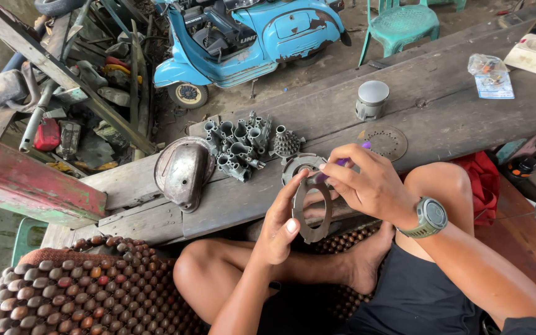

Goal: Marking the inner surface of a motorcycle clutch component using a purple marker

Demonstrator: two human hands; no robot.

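Holding the flat grey metal ring plate [312, 211] upright in front of the knees, the left hand [278, 231] pinches its lower left rim, thumb on the near face and fingers behind, so that grip is clamped on the plate. The right hand [367, 184] comes in from above with its wrist bent down and a grey-green wristwatch [428, 217] turned up; its fingers are closed on a slim purple pen-like tool [342, 160], whose tip meets the top edge of the plate. The plate hangs in the air just above the edge of the weathered grey wooden counter [442, 105], not resting on it.

To work this step well, I judge that the left hand should keep the plate still and square to the eye, gripping only the rim so the face stays open. The right hand does best with short, light strokes, its little finger braced against the left for steadiness.

On the counter behind lie a similar ring disc [301, 165], a round perforated plate [384, 142], a small toothed hub [286, 143], a cluster of grey cast tubular parts [238, 146], a dull domed metal cover [183, 172] and a silver piston [372, 99]. A blue scooter [249, 37] stands beyond, and a brown wooden-bead mat [94, 291] lies beside the bare legs.
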